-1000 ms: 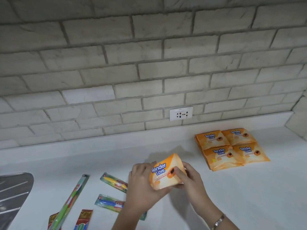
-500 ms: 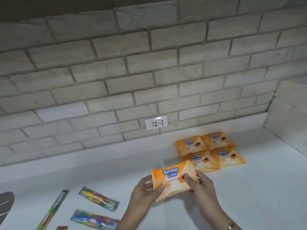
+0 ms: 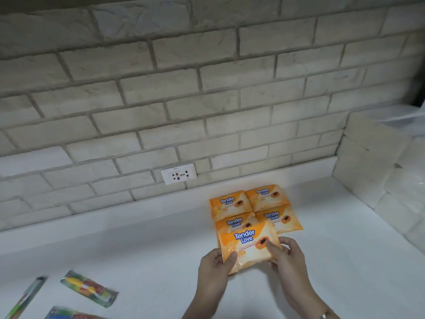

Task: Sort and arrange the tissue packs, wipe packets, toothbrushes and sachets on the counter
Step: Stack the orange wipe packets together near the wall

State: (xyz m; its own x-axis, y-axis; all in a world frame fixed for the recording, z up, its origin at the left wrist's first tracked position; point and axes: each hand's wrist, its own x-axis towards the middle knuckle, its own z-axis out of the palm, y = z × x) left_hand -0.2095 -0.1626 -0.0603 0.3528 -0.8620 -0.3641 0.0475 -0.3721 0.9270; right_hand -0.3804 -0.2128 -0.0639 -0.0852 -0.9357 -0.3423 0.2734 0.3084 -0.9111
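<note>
Over at the right end of the white tabletop (image 3: 138, 245), the orange-and-white plastic wipe packet (image 3: 248, 246) has pretty much reached its pile. A second ago it was held up on edge nearer the middle, well left of the block of four matching orange packets (image 3: 255, 208). Half a second ago it got turned label-up. Now it's flat-faced right at the near edge of that block and hides part of the near-left packet from this angle. Can't tell if it's touching down yet or hanging just above.

Grip-wise, both hands are on it. The left hand (image 3: 215, 270) has the lower left corner, thumb on the front and fingers curled behind. The right hand (image 3: 285, 261) pinches the right edge the same way, thumb lying by the printed fruit. So each grip is closed on the packet, with nothing else in either hand.

What that means for the job, imo: the wipes group is about to go from four to five. It either starts a new row in front or gets laid on top, hard to call. It'll want squaring up before letting go, since that puffy plastic looks slippery.

Not sorted yet, down at the bottom left, lying apart at odd angles:
- a yellow toothbrush in a clear wrapper (image 3: 89, 288)
- a blue wrapped toothbrush (image 3: 71, 313), cut off by the frame edge
- a long green toothbrush (image 3: 25, 298)
</note>
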